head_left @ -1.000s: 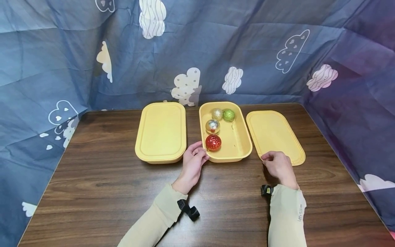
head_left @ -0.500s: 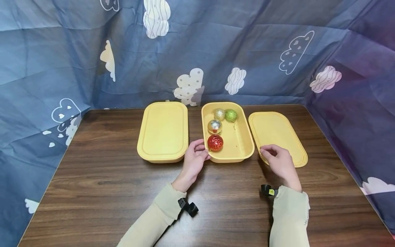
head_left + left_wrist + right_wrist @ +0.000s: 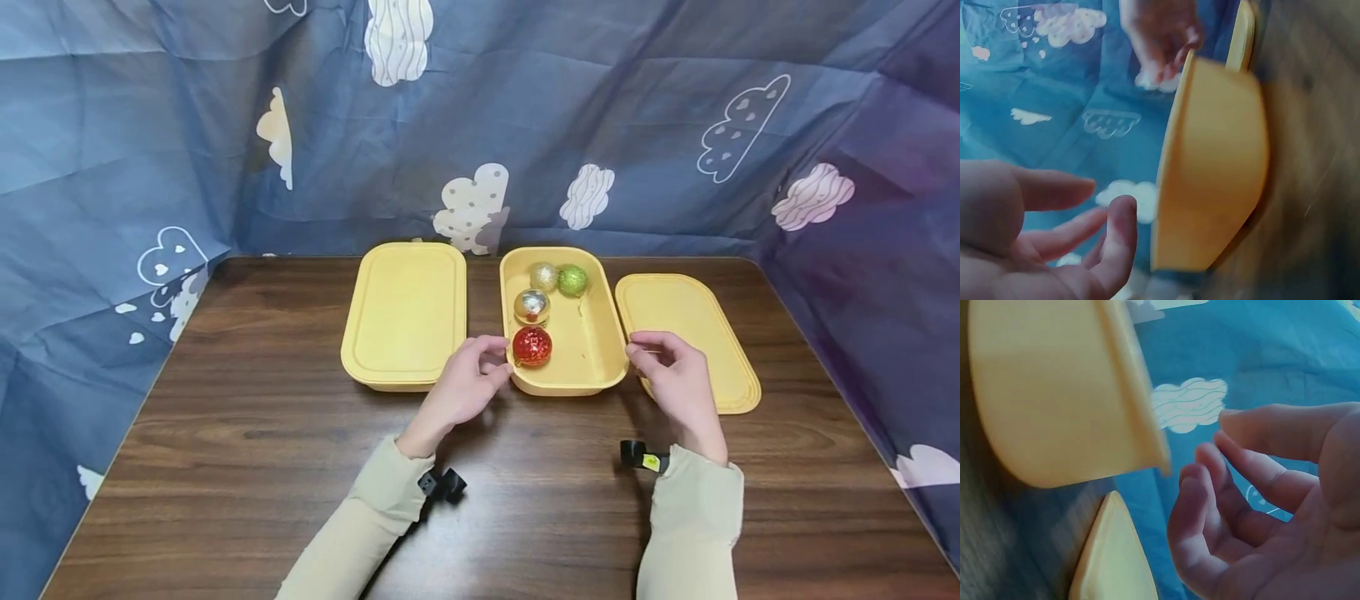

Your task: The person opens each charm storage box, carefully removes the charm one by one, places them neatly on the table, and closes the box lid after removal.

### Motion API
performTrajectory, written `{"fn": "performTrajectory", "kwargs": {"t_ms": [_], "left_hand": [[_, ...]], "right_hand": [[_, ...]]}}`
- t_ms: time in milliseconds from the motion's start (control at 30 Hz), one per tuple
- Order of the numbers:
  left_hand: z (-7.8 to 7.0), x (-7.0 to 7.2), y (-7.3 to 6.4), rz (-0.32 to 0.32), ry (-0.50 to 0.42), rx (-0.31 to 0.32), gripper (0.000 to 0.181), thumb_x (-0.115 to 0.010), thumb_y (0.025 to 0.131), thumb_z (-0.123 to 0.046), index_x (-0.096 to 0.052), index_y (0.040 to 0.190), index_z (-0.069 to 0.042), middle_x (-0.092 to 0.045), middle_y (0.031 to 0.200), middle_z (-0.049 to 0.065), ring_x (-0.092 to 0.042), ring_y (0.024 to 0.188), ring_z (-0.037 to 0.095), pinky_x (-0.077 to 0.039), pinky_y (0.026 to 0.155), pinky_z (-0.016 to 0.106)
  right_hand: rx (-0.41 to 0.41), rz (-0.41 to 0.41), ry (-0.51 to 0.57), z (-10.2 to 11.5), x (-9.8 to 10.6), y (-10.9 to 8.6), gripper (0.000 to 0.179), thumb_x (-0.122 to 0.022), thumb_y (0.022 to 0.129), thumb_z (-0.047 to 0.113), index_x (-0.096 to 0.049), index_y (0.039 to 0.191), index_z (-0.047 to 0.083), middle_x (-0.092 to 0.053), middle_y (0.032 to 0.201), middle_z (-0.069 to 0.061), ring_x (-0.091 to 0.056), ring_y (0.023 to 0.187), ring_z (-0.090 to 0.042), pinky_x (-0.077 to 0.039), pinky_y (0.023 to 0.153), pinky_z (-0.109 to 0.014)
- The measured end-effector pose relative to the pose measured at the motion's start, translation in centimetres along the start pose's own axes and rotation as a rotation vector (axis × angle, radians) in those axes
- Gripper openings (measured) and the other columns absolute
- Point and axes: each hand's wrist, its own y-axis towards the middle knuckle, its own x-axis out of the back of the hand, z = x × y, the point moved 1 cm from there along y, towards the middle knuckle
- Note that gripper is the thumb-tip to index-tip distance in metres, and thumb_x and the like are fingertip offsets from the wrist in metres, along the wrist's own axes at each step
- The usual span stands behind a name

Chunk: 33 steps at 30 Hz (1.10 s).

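Observation:
An open yellow box (image 3: 573, 385) holds a shiny red ball ornament (image 3: 532, 347), a silver and gold ball (image 3: 532, 307), a pale glittery ball (image 3: 543, 276) and a green glittery ball (image 3: 573, 281). My left hand (image 3: 467, 379) is at the box's near left corner, fingers loosely bent; the left wrist view shows its fingertips (image 3: 1124, 209) apart from the box wall. Beside the right rim is my right hand (image 3: 681, 379), thumb and fingers loosely curved. Nothing lies between its fingertips (image 3: 1230, 422) in the right wrist view.
A flat yellow lid (image 3: 686, 321) lies right of the box, partly behind my right hand. To the left stands a second yellow box with its lid on (image 3: 408, 312). A blue cloud-print cloth (image 3: 322, 142) hangs behind the wooden table (image 3: 285, 467).
My right hand has come off the lid's near left corner and moved left to the box's right rim. My left hand has drawn slightly away from the box. The head view has shifted slightly.

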Motion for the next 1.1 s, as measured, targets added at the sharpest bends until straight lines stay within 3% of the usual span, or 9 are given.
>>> {"fn": "performTrajectory", "kwargs": {"t_ms": [100,267,367,567,700,833,967,1100], "left_hand": [[-0.1,1.6,-0.2,-0.065,0.078,-0.079,0.034,-0.062,0.091,-0.011,-0.060,0.124,-0.002,-0.064,0.112,0.012,-0.064,0.094,0.022,-0.054,0.085,0.032],[0.6,5.1,-0.9,-0.273,0.206,-0.174,0.026,-0.062,0.090,-0.011,-0.068,0.113,-0.002,-0.067,0.102,0.011,-0.062,0.085,0.022,-0.054,0.077,0.035],[1.3,7.2,-1.4,-0.358,0.279,-0.159,0.025,-0.061,0.090,-0.012,-0.068,0.112,-0.001,-0.066,0.102,0.013,-0.060,0.085,0.024,-0.051,0.077,0.035],[3.1,11.0,-2.5,-0.463,0.375,-0.092,0.031,-0.062,0.091,-0.016,-0.065,0.116,0.001,-0.060,0.109,0.019,-0.056,0.091,0.030,-0.046,0.081,0.040],[4.4,13.1,-3.2,-0.470,0.366,0.015,0.039,-0.061,0.092,-0.019,-0.059,0.125,0.003,-0.053,0.114,0.022,-0.057,0.094,0.032,-0.048,0.085,0.042],[5.5,14.7,-3.7,-0.416,0.361,0.114,0.049,-0.057,0.095,-0.024,-0.049,0.134,0.004,-0.052,0.119,0.022,-0.059,0.102,0.034,-0.048,0.092,0.046],[6.3,15.7,-3.9,-0.365,0.352,0.161,0.055,-0.055,0.096,-0.026,-0.043,0.139,0.005,-0.054,0.124,0.022,-0.057,0.108,0.035,-0.047,0.094,0.048],[6.8,16.1,-3.9,-0.323,0.338,0.196,0.055,-0.054,0.097,-0.027,-0.043,0.139,0.006,-0.056,0.124,0.022,-0.058,0.109,0.034,-0.047,0.094,0.047]], "right_hand": [[-0.017,0.007,-0.010,0.2,-0.8,0.1,0.033,-0.063,0.092,0.021,-0.064,0.119,0.001,-0.064,0.091,0.013,-0.058,0.079,-0.001,-0.050,0.065,-0.015],[0.011,0.006,-0.023,1.1,-2.3,0.0,0.031,-0.063,0.093,0.022,-0.066,0.117,0.002,-0.064,0.095,0.009,-0.055,0.084,-0.005,-0.047,0.065,-0.014],[0.056,0.016,-0.004,2.1,-3.3,-0.2,0.029,-0.064,0.092,0.020,-0.066,0.116,0.003,-0.067,0.094,0.007,-0.055,0.083,-0.002,-0.047,0.066,-0.013],[0.171,0.084,0.032,4.6,-6.3,-0.6,0.024,-0.061,0.093,0.013,-0.065,0.113,0.000,-0.069,0.102,-0.017,-0.059,0.078,-0.001,-0.050,0.068,-0.014],[0.197,0.154,0.026,6.3,-8.9,-1.0,0.027,-0.061,0.093,0.012,-0.064,0.117,0.002,-0.069,0.105,-0.017,-0.061,0.081,-0.007,-0.049,0.069,-0.014],[0.192,0.236,0.017,8.1,-11.7,-1.7,0.040,-0.063,0.092,0.016,-0.055,0.129,0.003,-0.061,0.118,-0.016,-0.063,0.096,-0.019,-0.053,0.082,-0.026],[0.182,0.313,0.010,9.2,-14.6,-2.6,0.060,-0.065,0.091,0.021,-0.041,0.141,0.000,-0.044,0.136,-0.020,-0.055,0.116,-0.032,-0.053,0.095,-0.039],[0.118,0.358,-0.030,9.1,-17.1,-3.3,0.074,-0.064,0.091,0.027,-0.028,0.147,-0.003,-0.034,0.142,-0.022,-0.053,0.117,-0.035,-0.051,0.097,-0.040]]}}
